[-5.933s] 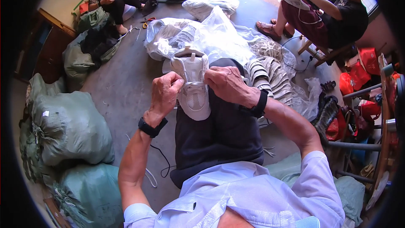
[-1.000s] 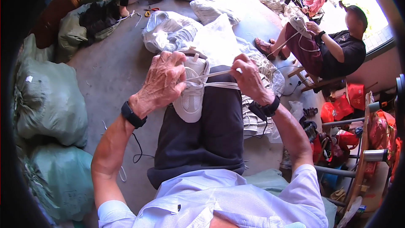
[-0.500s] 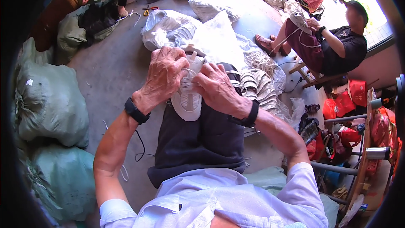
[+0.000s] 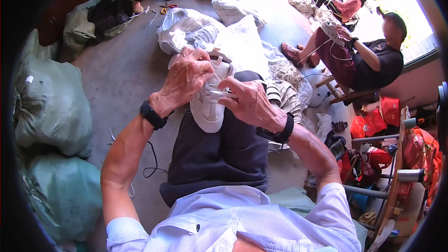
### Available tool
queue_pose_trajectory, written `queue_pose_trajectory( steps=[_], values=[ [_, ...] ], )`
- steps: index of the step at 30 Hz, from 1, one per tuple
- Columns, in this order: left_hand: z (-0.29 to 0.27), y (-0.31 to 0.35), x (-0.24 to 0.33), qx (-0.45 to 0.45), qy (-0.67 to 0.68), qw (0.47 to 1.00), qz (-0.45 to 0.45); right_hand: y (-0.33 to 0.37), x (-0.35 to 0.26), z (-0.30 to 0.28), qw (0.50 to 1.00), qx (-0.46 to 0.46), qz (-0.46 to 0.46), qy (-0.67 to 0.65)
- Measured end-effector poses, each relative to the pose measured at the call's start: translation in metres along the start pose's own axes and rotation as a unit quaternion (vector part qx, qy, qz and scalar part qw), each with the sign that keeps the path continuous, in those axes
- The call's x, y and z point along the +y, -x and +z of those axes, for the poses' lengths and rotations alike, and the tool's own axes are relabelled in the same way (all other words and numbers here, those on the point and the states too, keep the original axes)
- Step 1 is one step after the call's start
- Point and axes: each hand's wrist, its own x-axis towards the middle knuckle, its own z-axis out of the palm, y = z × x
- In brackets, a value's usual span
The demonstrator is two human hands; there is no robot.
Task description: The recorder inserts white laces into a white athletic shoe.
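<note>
A white sneaker [image 4: 206, 115] rests on my dark-trousered lap, its toe toward me. White shoelace [image 4: 220, 94] crosses its upper. With thumb and forefinger, my right hand [image 4: 254, 102] pinches strands of the lace, drawn out to the right of the eyelets. On the other side of the shoe, my left hand [image 4: 187, 73] is closed, fingertips pinched by the tongue and upper lacing. A piece of the lace seems to be in them, though the fingers partly hide it. Both wrists wear black bands.
Beyond my knees lie white plastic bags [image 4: 186, 30] and a pile of pale shoes [image 4: 284, 93]. Big green sacks [image 4: 53, 107] line the left side. Scissors [image 4: 168, 8] lie on the floor. At right, a seated person [image 4: 373, 56] handles a shoe; a rack [image 4: 396, 172] holds red bags.
My right hand has moved slightly right, away from the eyelets, drawing lace strands out with it. The left hand stays near the tongue, shifted a little. The shoe remains on my lap.
</note>
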Motion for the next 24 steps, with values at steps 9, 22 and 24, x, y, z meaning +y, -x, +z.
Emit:
queue_pose_trajectory(
  steps=[9, 22, 24],
  values=[
    [-0.005, 0.003, -0.002, -0.023, 0.03, 0.999, -0.004, 0.001, 0.026, -0.008, 0.976, 0.043, 0.198, -0.086],
    [-0.169, 0.109, -0.186, 0.261, 0.458, 0.759, -0.382, 0.028, 0.05, -0.012, 0.99, 0.036, 0.112, -0.076],
    [-0.232, 0.169, -0.25, 0.321, 0.516, 0.685, -0.402, 0.021, 0.046, -0.006, 0.996, 0.038, 0.066, -0.053]
  ],
)
